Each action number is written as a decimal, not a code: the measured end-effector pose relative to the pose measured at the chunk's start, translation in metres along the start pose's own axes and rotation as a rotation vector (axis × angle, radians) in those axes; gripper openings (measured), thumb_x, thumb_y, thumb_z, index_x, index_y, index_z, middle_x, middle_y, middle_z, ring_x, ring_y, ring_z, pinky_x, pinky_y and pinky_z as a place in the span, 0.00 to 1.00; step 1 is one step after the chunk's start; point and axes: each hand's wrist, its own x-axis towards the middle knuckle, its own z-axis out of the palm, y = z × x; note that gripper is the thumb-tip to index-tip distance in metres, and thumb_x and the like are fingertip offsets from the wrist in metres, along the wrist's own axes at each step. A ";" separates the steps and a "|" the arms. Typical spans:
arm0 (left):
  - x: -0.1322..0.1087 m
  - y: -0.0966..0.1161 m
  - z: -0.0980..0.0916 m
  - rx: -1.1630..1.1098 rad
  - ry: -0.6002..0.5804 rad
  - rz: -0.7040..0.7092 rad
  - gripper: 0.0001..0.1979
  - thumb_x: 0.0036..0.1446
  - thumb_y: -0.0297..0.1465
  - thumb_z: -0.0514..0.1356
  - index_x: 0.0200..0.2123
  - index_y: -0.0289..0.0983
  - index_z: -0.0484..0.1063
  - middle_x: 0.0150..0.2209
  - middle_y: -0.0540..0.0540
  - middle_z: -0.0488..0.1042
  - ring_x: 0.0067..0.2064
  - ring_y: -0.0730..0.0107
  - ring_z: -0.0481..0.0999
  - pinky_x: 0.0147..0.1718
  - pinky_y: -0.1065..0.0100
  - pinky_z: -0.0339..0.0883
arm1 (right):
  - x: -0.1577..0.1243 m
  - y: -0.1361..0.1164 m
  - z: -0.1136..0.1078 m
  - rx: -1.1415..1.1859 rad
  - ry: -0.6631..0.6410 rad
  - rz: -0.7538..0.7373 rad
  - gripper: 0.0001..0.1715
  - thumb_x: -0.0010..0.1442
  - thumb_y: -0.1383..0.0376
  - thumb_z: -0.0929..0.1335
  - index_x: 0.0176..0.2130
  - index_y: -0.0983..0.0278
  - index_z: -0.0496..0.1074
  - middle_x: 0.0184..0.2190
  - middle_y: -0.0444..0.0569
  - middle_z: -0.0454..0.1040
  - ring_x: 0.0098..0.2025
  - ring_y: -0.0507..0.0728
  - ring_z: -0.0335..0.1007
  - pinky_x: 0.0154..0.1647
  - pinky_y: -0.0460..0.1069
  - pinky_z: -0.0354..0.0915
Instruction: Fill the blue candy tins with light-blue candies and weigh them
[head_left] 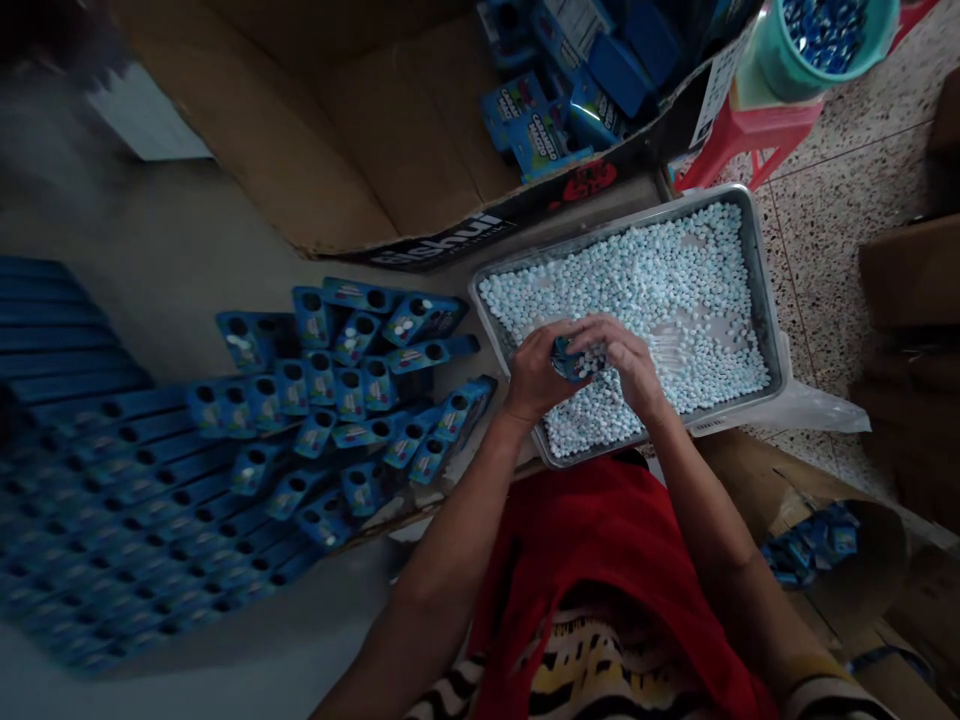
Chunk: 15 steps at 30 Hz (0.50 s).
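My left hand (534, 372) is closed around a small blue candy box (568, 360) above the near left part of a metal tray (756, 240). My right hand (628, 362) curves in from the other side, its fingertips reaching over the box's open end. Small pale candies (592, 360) show between the right palm and the box. More white and light-blue candies (637, 270) are spread through the tray, with bare streaks where its bottom shows.
Left of the tray stand several blue boxes (319, 380) with round holes, some showing white candies. Long rows of similar boxes (150, 500) lie beyond. A large cardboard carton (405, 130) holds blue packs (536, 120). A teal bucket (806, 75) rests on a red stool (772, 130).
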 end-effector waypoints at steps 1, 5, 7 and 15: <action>0.000 -0.001 -0.002 -0.006 -0.005 0.002 0.36 0.49 0.45 0.77 0.59 0.40 0.73 0.57 0.36 0.82 0.60 0.45 0.83 0.64 0.49 0.76 | -0.004 -0.003 -0.002 -0.048 -0.053 -0.027 0.24 0.68 0.43 0.69 0.38 0.56 0.85 0.49 0.49 0.82 0.61 0.63 0.75 0.77 0.61 0.61; -0.001 -0.008 -0.013 -0.011 -0.007 -0.042 0.40 0.48 0.51 0.77 0.60 0.39 0.74 0.60 0.34 0.81 0.64 0.43 0.81 0.67 0.45 0.73 | -0.002 -0.003 -0.034 -0.238 0.134 -0.099 0.23 0.72 0.45 0.67 0.41 0.54 0.86 0.54 0.48 0.82 0.63 0.62 0.74 0.77 0.63 0.60; 0.000 -0.011 -0.018 -0.056 -0.032 -0.064 0.41 0.45 0.55 0.78 0.57 0.41 0.75 0.60 0.34 0.81 0.65 0.41 0.80 0.69 0.42 0.71 | 0.019 0.008 -0.063 -0.370 0.341 -0.098 0.16 0.68 0.48 0.72 0.39 0.53 0.86 0.52 0.47 0.81 0.63 0.62 0.73 0.78 0.65 0.58; -0.005 -0.026 -0.027 -0.342 0.053 -0.304 0.38 0.38 0.55 0.82 0.47 0.38 0.80 0.52 0.40 0.83 0.63 0.38 0.80 0.71 0.42 0.67 | 0.110 0.076 -0.098 -0.745 0.302 -0.057 0.17 0.66 0.61 0.75 0.54 0.57 0.81 0.72 0.51 0.69 0.82 0.68 0.47 0.83 0.72 0.44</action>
